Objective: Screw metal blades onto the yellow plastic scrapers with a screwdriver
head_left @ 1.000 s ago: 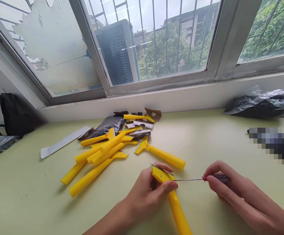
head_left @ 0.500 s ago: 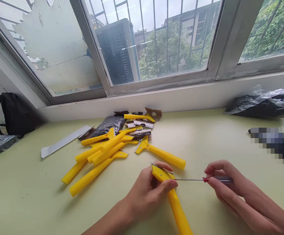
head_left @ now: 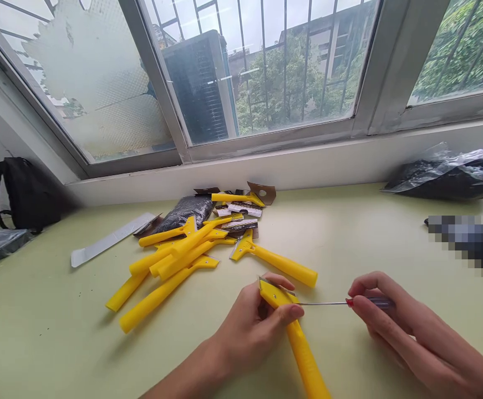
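My left hand (head_left: 262, 321) is closed around the head of a yellow scraper (head_left: 305, 352), whose long handle slants down to the bottom edge of the view. A metal blade edge shows at the scraper's upper left corner. In my right hand (head_left: 395, 321) is a screwdriver (head_left: 324, 303) with a thin shaft, a red collar and a translucent handle. Its shaft points left and its tip meets the side of the scraper head by my left thumb; the very tip is hidden. Beyond my left hand lies another yellow scraper (head_left: 285, 266).
Several yellow scrapers (head_left: 158, 296) are piled left of centre. Behind them sit a black plastic packet (head_left: 187, 212) and small blade boxes (head_left: 244, 209). A white strip (head_left: 108, 241) and black backpack (head_left: 25, 194) are on the left, a plastic-wrapped black bundle (head_left: 449, 174) at the back right.
Both hands hold nearly the same place. The fingers of my right hand have shifted slightly on the screwdriver, and its handle looks turned a little.
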`<state>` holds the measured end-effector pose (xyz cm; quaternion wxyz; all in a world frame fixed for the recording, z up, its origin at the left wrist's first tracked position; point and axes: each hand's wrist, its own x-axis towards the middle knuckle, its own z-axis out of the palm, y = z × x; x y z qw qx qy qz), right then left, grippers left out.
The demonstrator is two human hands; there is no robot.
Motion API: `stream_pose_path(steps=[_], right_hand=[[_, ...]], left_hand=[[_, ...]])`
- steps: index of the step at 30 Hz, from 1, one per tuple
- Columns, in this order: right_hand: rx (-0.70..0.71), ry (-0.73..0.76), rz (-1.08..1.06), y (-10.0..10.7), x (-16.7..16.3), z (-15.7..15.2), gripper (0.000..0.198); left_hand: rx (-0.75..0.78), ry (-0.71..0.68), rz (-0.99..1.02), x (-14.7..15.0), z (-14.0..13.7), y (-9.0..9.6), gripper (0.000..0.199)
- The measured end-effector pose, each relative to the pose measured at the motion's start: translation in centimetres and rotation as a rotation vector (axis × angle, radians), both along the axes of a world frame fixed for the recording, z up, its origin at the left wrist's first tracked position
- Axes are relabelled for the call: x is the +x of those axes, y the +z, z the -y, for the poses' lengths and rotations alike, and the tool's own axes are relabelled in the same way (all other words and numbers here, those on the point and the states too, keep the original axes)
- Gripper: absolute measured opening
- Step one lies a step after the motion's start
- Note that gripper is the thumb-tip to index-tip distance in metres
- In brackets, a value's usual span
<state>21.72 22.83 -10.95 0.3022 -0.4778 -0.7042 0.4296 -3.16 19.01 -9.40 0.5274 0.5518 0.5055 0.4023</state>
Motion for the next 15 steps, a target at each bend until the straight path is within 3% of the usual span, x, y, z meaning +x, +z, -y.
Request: stream_pose_path(steps=[3,7,10,15], right_hand=[[0.090,0.032,0.007,0.4,0.2,0.0,0.037],[0.177,0.145,0.117,-1.1,1.4,-1.4,0.046],[0.119,0.160,0.153,-1.7,1.6,-1.8,0.051],[0.005,0.102,0.126,-0.2,0.7,-0.7,0.045]], left_hand=[[-0.004,0.001,-0.004,0.0,-0.1,0.0,0.048],[-0.006,0.005,0.006,0.1,0.0,0.0,0.050],[0.004,0.014,0.003,0.1,0.1,0.0,0.051],[0.002,0.013,0.004,0.0,0.1,-0.2,0.048]])
